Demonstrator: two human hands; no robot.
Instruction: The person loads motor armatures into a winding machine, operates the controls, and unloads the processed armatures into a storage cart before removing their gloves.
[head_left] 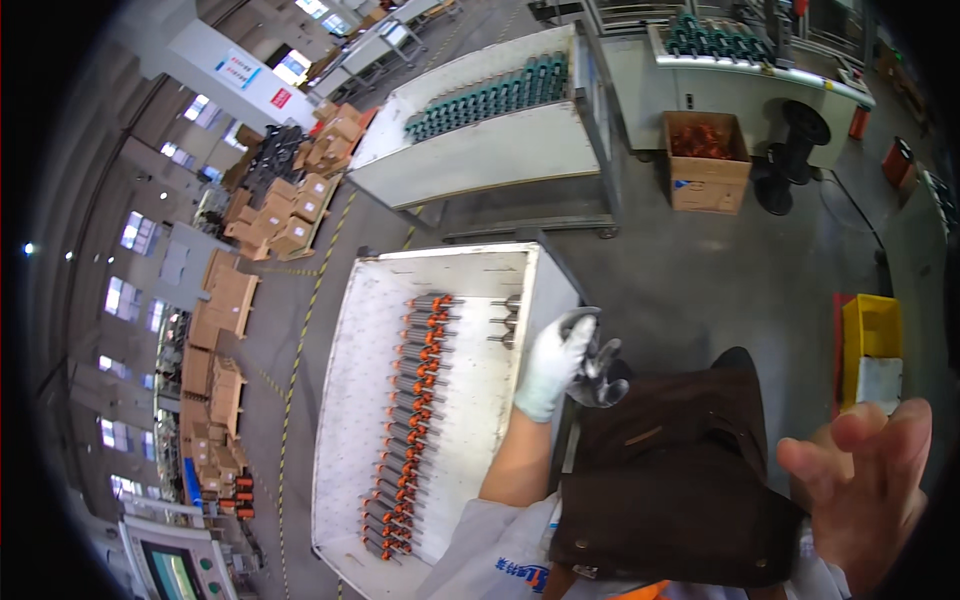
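Observation:
My left hand wears a white glove with a dark grey palm side. It is beside the right wall of a white, deep-sided cart. Its fingers are bent and apart, and I see nothing held in them. My bare right hand is raised at the lower right, close to the camera, fingers curved and apart, holding nothing visible. Inside the cart runs a long row of shafted motor rotors with orange parts. A few bare metal shafts stick out near the cart's far right corner.
Beyond stands another white cart with green-coated rotors. A cardboard box of copper-coloured pieces and a black spool stand on the floor. A yellow bin is at right, a machine screen at lower left.

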